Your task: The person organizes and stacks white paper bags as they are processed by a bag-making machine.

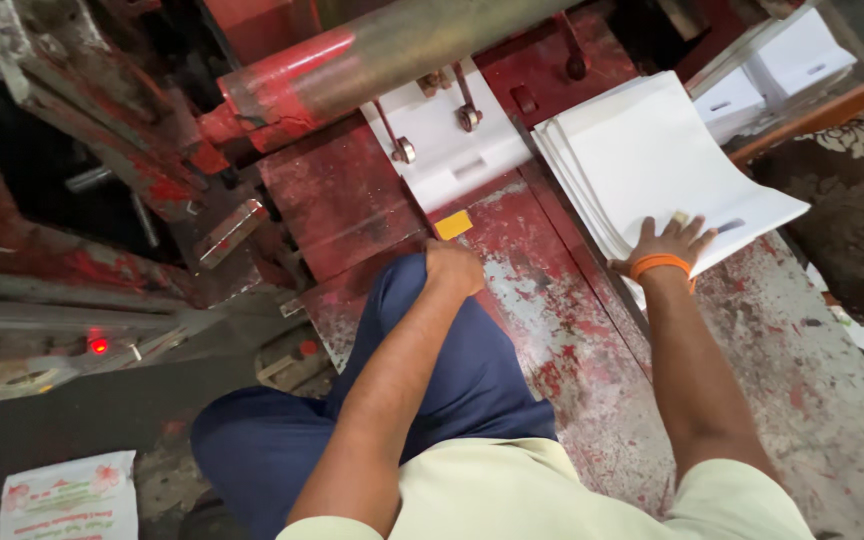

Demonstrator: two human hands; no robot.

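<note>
Right hand (670,243) flat, fingers spread, atop white sheet stack (652,160); left hand (452,268) fisted, empty.

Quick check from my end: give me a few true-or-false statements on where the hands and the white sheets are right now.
1. The right hand rests on the stack of white sheets. True.
2. The left hand holds a sheet. False: it is a closed fist on the knee, holding nothing visible.
3. A single white sheet lies under the clips by the roller. True.
4. The wristband is on the left wrist. False: it is orange and on the right wrist.
</note>
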